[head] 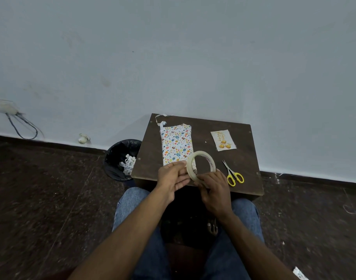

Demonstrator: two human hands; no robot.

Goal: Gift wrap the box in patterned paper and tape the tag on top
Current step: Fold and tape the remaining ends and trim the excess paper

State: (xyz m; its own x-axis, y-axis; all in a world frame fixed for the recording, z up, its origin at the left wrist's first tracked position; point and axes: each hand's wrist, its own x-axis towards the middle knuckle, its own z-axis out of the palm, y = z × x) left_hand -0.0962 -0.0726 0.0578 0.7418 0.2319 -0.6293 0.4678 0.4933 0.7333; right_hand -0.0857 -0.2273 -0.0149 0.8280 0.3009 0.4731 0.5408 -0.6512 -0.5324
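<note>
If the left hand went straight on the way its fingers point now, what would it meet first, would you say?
Most likely the tape roll: the left hand already has its fingertips at the roll's near edge, pointing right. Beyond the roll lie the scissors, though depth is unclear.

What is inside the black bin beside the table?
The bin holds crumpled scraps of white and patterned paper against a dark liner. Anything beneath the scraps is covered, and the table edge hides the bin's right side.

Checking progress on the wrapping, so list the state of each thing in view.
box: wrapped in patterned paper, lying flat on table.
tag: loose on table, not taped.
tape roll: held up by both hands.
scissors: closed, lying on table.
bin: open, paper scraps inside.
</note>
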